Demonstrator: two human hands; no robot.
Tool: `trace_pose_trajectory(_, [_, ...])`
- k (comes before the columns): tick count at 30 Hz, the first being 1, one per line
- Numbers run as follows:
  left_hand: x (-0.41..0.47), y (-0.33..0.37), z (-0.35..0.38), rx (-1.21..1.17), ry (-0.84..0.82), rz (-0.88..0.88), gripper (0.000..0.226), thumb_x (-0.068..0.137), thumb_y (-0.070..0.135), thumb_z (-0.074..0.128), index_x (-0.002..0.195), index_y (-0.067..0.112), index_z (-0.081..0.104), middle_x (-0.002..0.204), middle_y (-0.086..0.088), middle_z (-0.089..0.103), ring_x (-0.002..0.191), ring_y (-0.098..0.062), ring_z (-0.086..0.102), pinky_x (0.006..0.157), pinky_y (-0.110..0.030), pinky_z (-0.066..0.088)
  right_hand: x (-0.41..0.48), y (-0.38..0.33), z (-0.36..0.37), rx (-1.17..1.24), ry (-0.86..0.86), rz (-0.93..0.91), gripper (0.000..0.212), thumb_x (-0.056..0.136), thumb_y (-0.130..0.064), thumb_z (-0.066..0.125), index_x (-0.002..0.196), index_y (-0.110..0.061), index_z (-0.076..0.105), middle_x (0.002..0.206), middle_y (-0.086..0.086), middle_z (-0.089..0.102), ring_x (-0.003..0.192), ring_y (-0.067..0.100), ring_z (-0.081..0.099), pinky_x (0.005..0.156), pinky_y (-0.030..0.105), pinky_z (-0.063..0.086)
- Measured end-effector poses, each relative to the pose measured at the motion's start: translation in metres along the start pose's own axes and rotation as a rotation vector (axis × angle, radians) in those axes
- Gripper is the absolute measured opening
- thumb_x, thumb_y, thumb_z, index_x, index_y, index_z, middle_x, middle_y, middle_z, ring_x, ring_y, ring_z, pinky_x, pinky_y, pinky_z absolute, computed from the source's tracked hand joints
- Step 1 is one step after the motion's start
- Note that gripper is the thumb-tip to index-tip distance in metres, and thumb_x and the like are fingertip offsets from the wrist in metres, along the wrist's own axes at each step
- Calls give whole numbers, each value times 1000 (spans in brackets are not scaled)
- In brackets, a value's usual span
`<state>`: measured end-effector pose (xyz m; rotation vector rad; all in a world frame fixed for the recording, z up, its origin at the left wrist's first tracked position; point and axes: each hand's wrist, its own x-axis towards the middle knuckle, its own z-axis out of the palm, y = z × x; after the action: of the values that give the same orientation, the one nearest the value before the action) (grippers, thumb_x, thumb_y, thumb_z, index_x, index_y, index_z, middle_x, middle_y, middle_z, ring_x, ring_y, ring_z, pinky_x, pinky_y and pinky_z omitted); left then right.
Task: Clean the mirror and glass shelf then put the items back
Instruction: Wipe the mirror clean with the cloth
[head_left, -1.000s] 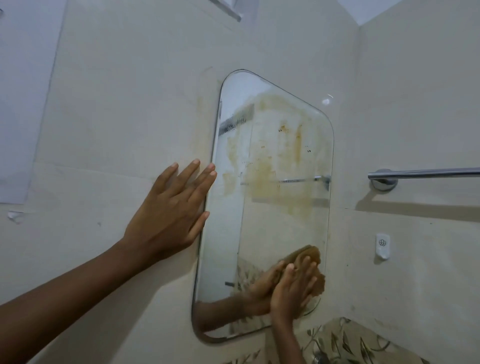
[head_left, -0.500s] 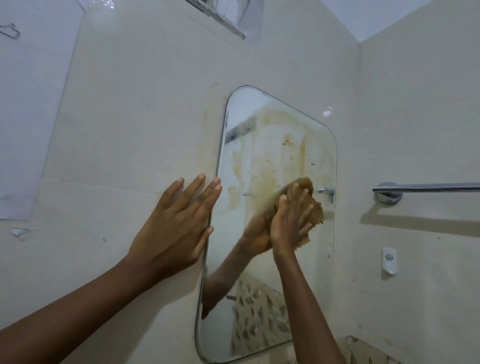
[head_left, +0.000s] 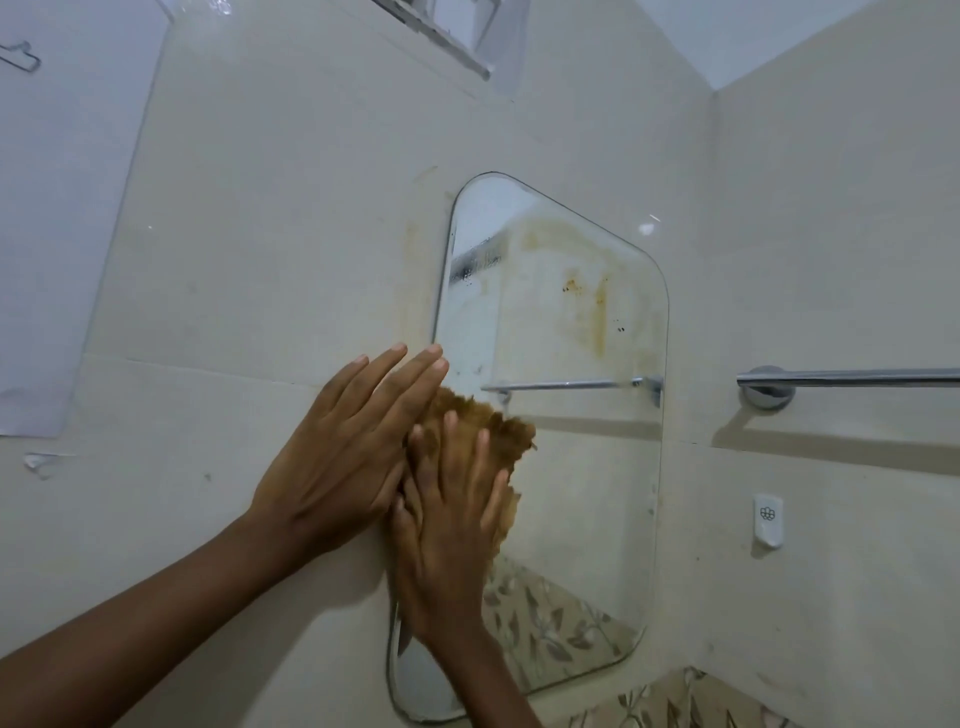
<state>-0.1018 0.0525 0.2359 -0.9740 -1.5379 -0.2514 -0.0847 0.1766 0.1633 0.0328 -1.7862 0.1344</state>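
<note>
A rounded frameless mirror (head_left: 566, 499) hangs on the cream tiled wall, with brownish stains and smears across its upper half. My right hand (head_left: 452, 525) lies flat on a brown cloth (head_left: 483, 426), pressing it against the mirror's left edge at mid height. My left hand (head_left: 343, 457) rests flat on the wall just left of the mirror, fingers spread, with its fingertips reaching the mirror's rim beside the cloth. No glass shelf is in view.
A chrome towel bar (head_left: 852, 378) sticks out from the right-hand wall, and its reflection shows in the mirror. A small white wall hook (head_left: 768, 519) sits below it. A white sheet (head_left: 57, 208) covers the wall at far left. Leaf-patterned tiles (head_left: 675, 701) appear below.
My right hand has swept the cloth from the mirror's lower right up to its middle, then left to the mirror's left edge beside my left hand. The view has tilted upward.
</note>
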Motion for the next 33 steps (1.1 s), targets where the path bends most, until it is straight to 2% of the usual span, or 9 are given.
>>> trace_pose_trajectory(4, [1, 1, 0, 178, -90, 25, 59, 88, 24, 27, 146, 15, 28, 154, -7, 27, 141, -28, 28, 112, -48, 25, -40, 14, 8, -47, 14, 87, 53, 96, -47, 9, 146, -32, 14, 159, -8, 0, 145, 15, 4, 113, 43, -1])
trace_pose_trajectory(8, [0, 0, 2, 308, -167, 33, 57, 93, 37, 29, 144, 14, 32, 154, -7, 29, 140, -31, 30, 111, -49, 25, -55, 40, 16, 3, 143, 335, 52, 95, -51, 9, 144, -38, 15, 156, -19, 1, 144, 3, 0, 103, 39, 21])
trace_pose_trajectory(10, [-1, 0, 3, 341, -184, 30, 58, 93, 41, 30, 144, 13, 33, 154, -7, 29, 140, -31, 30, 112, -49, 24, -59, 61, 15, 42, 190, 486, 54, 91, -58, 5, 143, -45, 5, 154, -27, -5, 143, 2, 1, 105, 41, 25])
trace_pose_trajectory(12, [-1, 0, 3, 353, -191, 31, 58, 93, 41, 31, 143, 11, 34, 154, -8, 27, 140, -31, 29, 112, -50, 25, -53, 84, 8, 130, 222, 672, 66, 78, -74, -5, 139, -49, -3, 151, -26, -5, 144, 10, 6, 112, 46, 19])
trace_pose_trajectory(14, [-1, 0, 3, 349, -189, 35, 58, 92, 40, 32, 142, 11, 36, 154, -9, 27, 140, -31, 29, 111, -51, 25, -35, 107, -4, 238, 225, 856, 80, 67, -83, -3, 137, -42, -2, 152, -17, -2, 145, 16, 6, 116, 46, 9])
trace_pose_trajectory(17, [0, 1, 2, 327, -180, 36, 57, 92, 39, 33, 141, 11, 37, 154, -9, 29, 140, -31, 29, 111, -51, 25, 5, 140, -24, 308, 199, 983, 60, 90, -59, 19, 144, -37, 6, 158, -10, 3, 146, 16, 0, 117, 49, 0])
trace_pose_trajectory(20, [-1, 2, 1, 311, -171, 29, 57, 90, 38, 37, 141, 11, 38, 154, -7, 28, 140, -30, 29, 110, -50, 26, 53, 158, -38, 309, 198, 971, 51, 97, -45, 21, 146, -35, 11, 159, -7, 3, 146, 18, -2, 117, 49, -4])
trace_pose_trajectory(27, [0, 3, 2, 287, -146, 26, 57, 89, 36, 37, 140, 12, 40, 152, -8, 31, 139, -29, 32, 109, -50, 27, 159, 149, -60, 391, 279, 808, 51, 95, -46, 24, 143, -29, 27, 157, -1, 17, 145, 24, 2, 115, 55, 0])
trace_pose_trajectory(33, [1, 3, 2, 268, -128, 32, 57, 87, 36, 38, 139, 12, 42, 151, -8, 33, 138, -29, 33, 108, -50, 26, 208, 97, -52, 309, 198, 563, 57, 95, -51, 20, 146, -33, 5, 159, -7, 1, 145, 16, -9, 116, 50, -10])
